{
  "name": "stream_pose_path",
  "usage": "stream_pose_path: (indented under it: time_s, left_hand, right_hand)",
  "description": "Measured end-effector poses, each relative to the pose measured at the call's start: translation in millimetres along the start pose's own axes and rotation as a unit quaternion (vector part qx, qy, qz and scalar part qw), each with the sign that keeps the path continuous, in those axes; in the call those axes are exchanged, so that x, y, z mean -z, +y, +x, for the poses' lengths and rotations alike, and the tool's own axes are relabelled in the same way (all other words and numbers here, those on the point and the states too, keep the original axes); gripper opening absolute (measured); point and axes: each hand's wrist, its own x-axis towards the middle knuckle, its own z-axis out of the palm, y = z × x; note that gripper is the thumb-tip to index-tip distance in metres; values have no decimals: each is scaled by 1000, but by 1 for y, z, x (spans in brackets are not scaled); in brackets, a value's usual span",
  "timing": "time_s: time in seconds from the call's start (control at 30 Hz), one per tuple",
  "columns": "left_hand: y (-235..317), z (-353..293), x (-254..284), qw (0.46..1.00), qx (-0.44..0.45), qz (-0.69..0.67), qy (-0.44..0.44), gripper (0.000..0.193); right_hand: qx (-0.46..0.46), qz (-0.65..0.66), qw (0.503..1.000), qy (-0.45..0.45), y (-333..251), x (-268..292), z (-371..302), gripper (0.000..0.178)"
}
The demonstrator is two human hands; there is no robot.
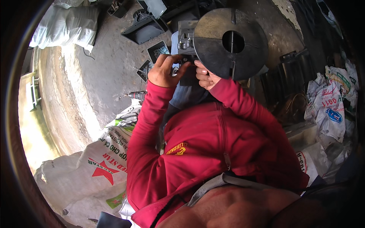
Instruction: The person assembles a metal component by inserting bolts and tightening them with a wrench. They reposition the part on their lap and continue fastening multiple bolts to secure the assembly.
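In front of me, a large round black disc (247, 57) with a hole in its middle is joined to a black part with a metal fitting (185, 41) on its left. My left hand (164, 71) is at the fitting's lower end, its thumb and fingertips pinched around something too small to make out. A small round screw-like head shows beside those fingertips. My right hand (207, 76) has its fingers curled against the black part, just below the disc's lower left edge. The disc hides some of what it grips.
Two small black trays hold loose metal hardware: one tray (158, 50) is beyond my left hand, the other (144, 70) beside it. A drill (137, 95) lies at the left. Black bins (144, 30) stand farther off. White sacks lie left (91, 167) and right (329, 98).
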Motion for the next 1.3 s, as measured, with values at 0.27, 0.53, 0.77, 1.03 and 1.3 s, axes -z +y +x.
stream_pose_path:
  time_s: [0.27,0.53,0.77,1.03,1.3]
  left_hand:
    - [-5,3,0,971,71,-227,-8,21]
    - [2,-100,-12,940,238,-226,-88,32]
    - [24,-80,24,822,401,-375,-152,37]
    - [32,-62,2,700,425,-525,-232,46]
    - [36,-41,-19,659,431,-572,-229,47]
  right_hand:
    - [24,-44,999,12,-4,-1,1,14]
    - [44,-115,992,10,4,2,1,10]
    - [21,-67,997,-1,1,1,4,14]
    - [-22,-105,994,35,-3,-11,-2,37]
    - [41,-210,963,161,3,-21,-4,43]
